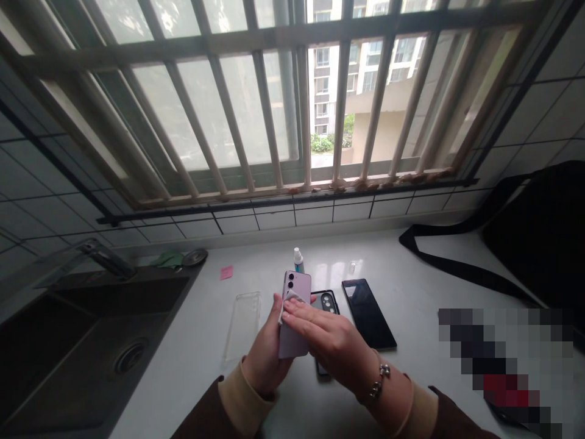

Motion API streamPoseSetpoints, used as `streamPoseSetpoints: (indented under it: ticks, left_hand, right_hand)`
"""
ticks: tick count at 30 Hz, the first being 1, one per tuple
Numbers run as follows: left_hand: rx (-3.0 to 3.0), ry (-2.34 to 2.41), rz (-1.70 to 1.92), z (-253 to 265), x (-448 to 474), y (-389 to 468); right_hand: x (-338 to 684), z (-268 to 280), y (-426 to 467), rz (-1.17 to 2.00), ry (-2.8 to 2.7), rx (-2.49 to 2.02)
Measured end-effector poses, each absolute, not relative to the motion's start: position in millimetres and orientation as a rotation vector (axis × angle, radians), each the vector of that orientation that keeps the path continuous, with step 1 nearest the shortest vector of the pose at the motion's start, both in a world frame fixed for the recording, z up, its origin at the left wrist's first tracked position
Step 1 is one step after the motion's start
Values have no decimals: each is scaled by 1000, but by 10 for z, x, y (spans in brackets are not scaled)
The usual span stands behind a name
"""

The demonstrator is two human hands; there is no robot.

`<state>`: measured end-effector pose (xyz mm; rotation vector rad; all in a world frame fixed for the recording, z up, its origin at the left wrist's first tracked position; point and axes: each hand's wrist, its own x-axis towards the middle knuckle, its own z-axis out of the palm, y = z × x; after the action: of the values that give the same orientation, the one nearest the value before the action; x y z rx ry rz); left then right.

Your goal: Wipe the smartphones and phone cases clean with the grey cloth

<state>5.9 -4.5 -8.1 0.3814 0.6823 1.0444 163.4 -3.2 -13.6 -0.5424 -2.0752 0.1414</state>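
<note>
A pale pink smartphone (295,344), its camera side facing me, rests in my left hand (265,350), whose fingers wrap round its edges. My right hand (326,326) lies over the phone's back and presses a small white cloth (289,297) against it below the lenses. Most of the cloth is hidden under the fingers. Left of the hands lies a clear phone case (242,323). Behind my right hand is a dark phone case with a camera cutout (328,300), partly covered. A black smartphone (369,314) lies to the right, and a small white-capped spray bottle (298,259) stands just beyond the pink phone.
A dark sink (86,317) with a faucet (107,259) is on the left. A pink paper note (226,272) lies on the white counter (183,360). A black bag (539,231) with its strap (457,265) occupies the right. A barred window (274,110) rises behind.
</note>
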Motion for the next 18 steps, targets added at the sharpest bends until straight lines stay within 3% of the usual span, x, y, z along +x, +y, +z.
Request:
streamPoseSetpoints:
  ticks: [10,18]
  left_hand:
    - [763,811,735,-168,23,-82]
    - [638,771,1072,-116,36,-29]
  right_hand:
    - [1729,-286,74,12,-1974,-821]
    - [1662,-288,37,72,-2036,-767]
